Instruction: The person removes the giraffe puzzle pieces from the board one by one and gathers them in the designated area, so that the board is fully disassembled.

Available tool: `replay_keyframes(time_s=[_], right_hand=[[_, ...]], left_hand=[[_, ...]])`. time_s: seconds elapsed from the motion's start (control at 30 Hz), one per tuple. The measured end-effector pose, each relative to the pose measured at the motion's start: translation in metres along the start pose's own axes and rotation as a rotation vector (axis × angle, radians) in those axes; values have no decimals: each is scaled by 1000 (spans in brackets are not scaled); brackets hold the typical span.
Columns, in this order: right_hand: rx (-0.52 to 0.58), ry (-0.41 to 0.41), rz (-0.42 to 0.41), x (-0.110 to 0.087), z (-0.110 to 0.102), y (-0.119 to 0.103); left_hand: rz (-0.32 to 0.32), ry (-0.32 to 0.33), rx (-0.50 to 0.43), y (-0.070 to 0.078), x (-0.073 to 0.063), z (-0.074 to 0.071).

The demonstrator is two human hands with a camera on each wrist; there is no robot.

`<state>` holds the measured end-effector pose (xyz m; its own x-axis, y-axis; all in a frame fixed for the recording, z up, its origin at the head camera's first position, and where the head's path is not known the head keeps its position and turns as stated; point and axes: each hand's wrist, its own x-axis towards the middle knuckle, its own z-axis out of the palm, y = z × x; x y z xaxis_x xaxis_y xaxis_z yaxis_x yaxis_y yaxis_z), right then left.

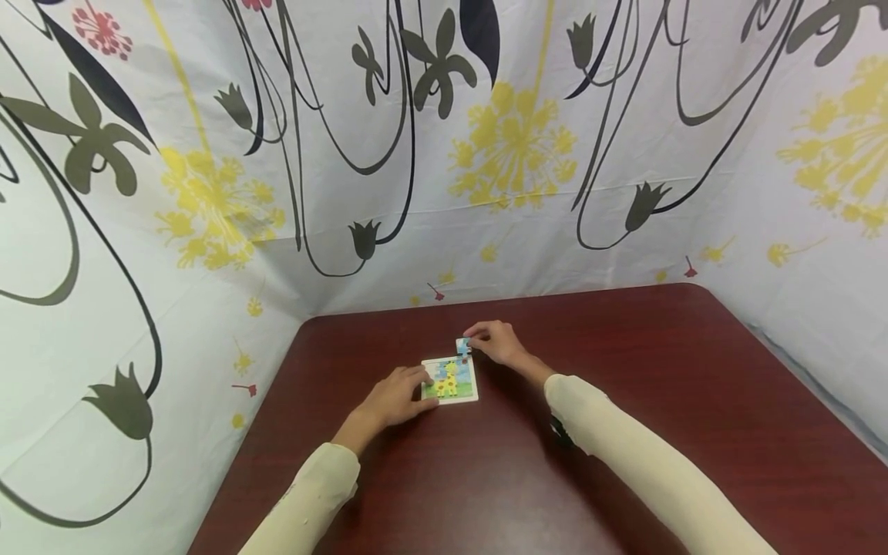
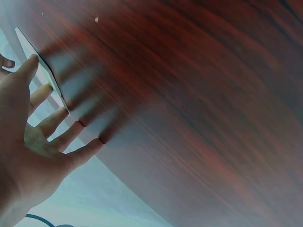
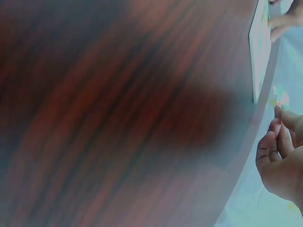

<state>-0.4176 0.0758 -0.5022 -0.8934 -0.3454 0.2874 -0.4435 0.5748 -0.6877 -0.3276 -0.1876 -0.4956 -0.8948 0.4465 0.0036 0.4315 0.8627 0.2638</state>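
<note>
A small square jigsaw puzzle [image 1: 466, 391] with a yellow giraffe picture and a white frame lies flat on the table. My left hand [image 1: 398, 395] rests at its left side, fingers spread, with the thumb by the near edge and fingertips over the frame. Just beyond the puzzle's far right corner, my right hand [image 1: 498, 341] pinches a blue-and-white puzzle piece [image 1: 461, 346] between thumb and fingertips. The right wrist view shows this piece [image 3: 282, 94] standing out from the fingertips, close to the puzzle's frame [image 3: 254, 71]. In the left wrist view, the puzzle appears edge-on beside the spread fingers.
The dark red wooden table [image 1: 624, 370] has rounded far corners. Behind and on both sides of it hangs a white cloth [image 1: 444, 231] printed with flowers. A dark band [image 1: 560, 432] shows under the right sleeve.
</note>
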Motion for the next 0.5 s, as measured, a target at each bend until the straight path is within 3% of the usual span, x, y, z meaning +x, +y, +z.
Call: replay_keyframes(time_s=[0.23,0.5], right_hand=[[-22,12,28,-2,-18,19],[-62,44,83,-4,-21,30]], left_hand=[[12,4,2,-1,-1,-1],[18,5,1,-1,-2,-2]])
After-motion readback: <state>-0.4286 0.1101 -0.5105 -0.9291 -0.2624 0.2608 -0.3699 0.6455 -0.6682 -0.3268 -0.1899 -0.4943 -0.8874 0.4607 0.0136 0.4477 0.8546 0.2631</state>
